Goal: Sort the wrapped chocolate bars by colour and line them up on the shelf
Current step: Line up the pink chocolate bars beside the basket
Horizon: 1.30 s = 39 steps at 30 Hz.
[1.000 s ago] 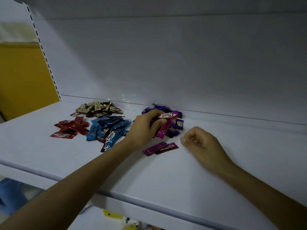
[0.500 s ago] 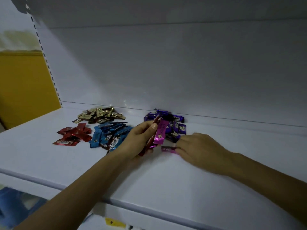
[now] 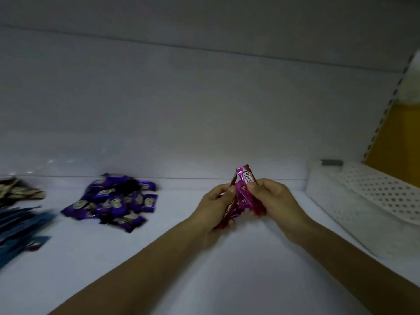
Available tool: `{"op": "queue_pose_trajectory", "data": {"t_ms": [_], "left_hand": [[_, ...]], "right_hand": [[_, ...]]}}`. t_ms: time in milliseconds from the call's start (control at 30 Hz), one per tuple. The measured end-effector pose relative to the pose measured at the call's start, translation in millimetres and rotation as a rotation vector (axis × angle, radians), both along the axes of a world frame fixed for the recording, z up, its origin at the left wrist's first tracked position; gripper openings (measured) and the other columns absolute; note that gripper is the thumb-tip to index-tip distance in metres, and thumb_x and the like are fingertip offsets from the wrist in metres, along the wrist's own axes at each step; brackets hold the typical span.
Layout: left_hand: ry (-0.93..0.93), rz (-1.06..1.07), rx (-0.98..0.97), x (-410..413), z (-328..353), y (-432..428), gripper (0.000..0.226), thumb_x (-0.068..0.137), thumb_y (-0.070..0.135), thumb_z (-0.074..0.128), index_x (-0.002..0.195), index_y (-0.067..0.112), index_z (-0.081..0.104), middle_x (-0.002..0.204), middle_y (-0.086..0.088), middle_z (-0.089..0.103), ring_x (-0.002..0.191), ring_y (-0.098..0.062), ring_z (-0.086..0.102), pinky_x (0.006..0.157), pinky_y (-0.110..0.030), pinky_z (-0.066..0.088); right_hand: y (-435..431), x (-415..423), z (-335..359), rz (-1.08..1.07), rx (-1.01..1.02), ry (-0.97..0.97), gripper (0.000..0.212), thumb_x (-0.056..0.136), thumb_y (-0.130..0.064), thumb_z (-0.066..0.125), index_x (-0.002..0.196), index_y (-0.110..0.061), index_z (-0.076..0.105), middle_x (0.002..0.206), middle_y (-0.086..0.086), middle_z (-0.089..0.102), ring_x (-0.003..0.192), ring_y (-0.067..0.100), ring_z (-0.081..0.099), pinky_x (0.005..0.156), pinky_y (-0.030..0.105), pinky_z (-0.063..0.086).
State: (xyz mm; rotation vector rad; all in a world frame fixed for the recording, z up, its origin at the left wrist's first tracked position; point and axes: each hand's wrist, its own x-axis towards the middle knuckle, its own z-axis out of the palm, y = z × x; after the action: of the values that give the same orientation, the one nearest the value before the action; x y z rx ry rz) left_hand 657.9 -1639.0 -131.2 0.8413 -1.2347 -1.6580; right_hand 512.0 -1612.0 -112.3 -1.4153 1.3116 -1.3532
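Both hands now lifted off the shelf [image 3: 227,269], right of the purple pile [image 3: 113,201]; half a second ago they worked low beside it. Left hand [image 3: 213,208] and right hand [image 3: 275,201] each pinch the pink bars [image 3: 246,194], bunched together above the board. Judgement: square the ends flush, logos one way, then lay them short of the white basket [image 3: 363,196].

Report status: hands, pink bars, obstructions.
Left hand and right hand both grip pink bars, none lined up on shelf yet. Purple pile sits left, white basket right, both apart from hands.
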Motion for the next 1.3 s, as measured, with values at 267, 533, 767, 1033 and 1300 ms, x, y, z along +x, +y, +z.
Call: {"op": "queue_pose_trajectory", "data": {"t_ms": [267, 533, 767, 1033, 1300], "left_hand": [[0.033, 0.023, 0.063, -75, -6, -26, 0.032, 0.096, 0.038, 0.053, 0.107, 0.011, 0.066, 0.096, -0.012, 0.074, 0.083, -0.022, 0.072, 0.071, -0.033, 0.058], [0.113, 0.205, -0.067, -78, -16, -42, 0.014, 0.099, 0.016, 0.050, 0.103, 0.018, 0.063, 0.065, 0.005, 0.071, 0.048, -0.006, 0.060, 0.043, -0.016, 0.043], [0.121, 0.286, -0.137, -76, -27, -43, 0.014, 0.098, 0.023, 0.051, 0.097, 0.030, 0.063, 0.068, 0.005, 0.070, 0.054, -0.009, 0.063, 0.041, -0.019, 0.042], [0.141, 0.270, -0.108, -75, -26, -43, 0.015, 0.098, 0.024, 0.050, 0.099, 0.031, 0.062, 0.074, 0.007, 0.073, 0.058, -0.010, 0.067, 0.043, -0.016, 0.044], [0.118, 0.272, -0.119, -75, -28, -42, 0.014, 0.098, 0.026, 0.049, 0.100, 0.033, 0.062, 0.078, 0.005, 0.073, 0.060, -0.011, 0.067, 0.045, -0.018, 0.045]], "right_hand": [[-33, -37, -20, -0.343, -0.095, 0.116, 0.024, 0.089, -0.017, 0.063, 0.066, -0.014, 0.063, 0.058, 0.000, 0.064, 0.054, 0.011, 0.058, 0.053, 0.025, 0.045], [-45, -74, -19, -0.301, -0.041, 0.165, 0.016, 0.093, -0.012, 0.054, 0.088, -0.016, 0.069, 0.063, -0.004, 0.070, 0.057, 0.005, 0.065, 0.046, 0.011, 0.040], [-45, -99, -28, -0.380, 0.005, 0.820, 0.022, 0.092, -0.009, 0.056, 0.104, -0.016, 0.073, 0.107, -0.001, 0.070, 0.098, 0.011, 0.062, 0.086, 0.013, 0.042], [-42, -100, -32, -0.328, 0.061, 1.040, 0.028, 0.089, -0.022, 0.061, 0.117, -0.025, 0.063, 0.115, -0.005, 0.063, 0.107, 0.012, 0.056, 0.095, 0.028, 0.041], [-42, -85, -35, -0.276, 0.026, 1.177, 0.034, 0.094, -0.048, 0.046, 0.103, -0.023, 0.067, 0.101, -0.005, 0.064, 0.094, 0.014, 0.060, 0.079, 0.026, 0.043]]}}
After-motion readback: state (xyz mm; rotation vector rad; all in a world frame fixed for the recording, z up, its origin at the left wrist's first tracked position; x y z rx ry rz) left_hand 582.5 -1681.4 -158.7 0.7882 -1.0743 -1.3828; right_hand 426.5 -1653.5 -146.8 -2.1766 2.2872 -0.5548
